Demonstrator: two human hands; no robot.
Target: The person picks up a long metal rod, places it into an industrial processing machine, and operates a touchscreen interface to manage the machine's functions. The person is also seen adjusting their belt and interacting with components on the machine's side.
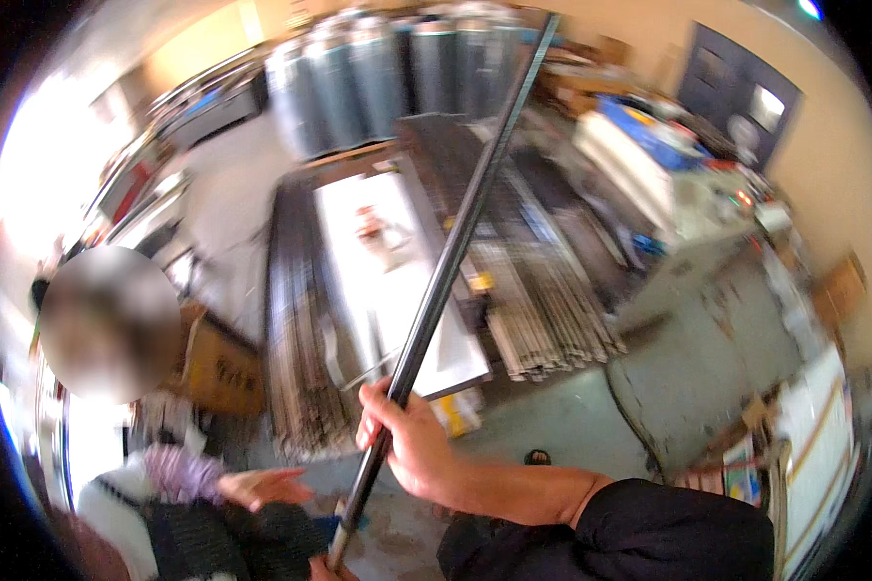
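Observation:
A long dark bar (436,281), apparently metal, slants across the view from the lower middle up to the top right. My right hand (412,447) is wrapped round it below its middle, with the bare forearm coming in from the lower right. At the lower edge my left hand (331,569) shows only in part, closed at the bar's lower end. Just left of the bar, a co-worker's hand (262,487) reaches out from a purple patterned sleeve, fingers stretched, apart from the bar. Behind the bar lies a long white panel (446,358) with reddish items on it.
Bundles of long dark profiles (305,387) and more profiles (552,339) flank the panel. Several tall wrapped rolls (373,82) stand at the back. A cardboard box (225,373) is at the left beside the co-worker. A cluttered bench (630,160) stands at the right.

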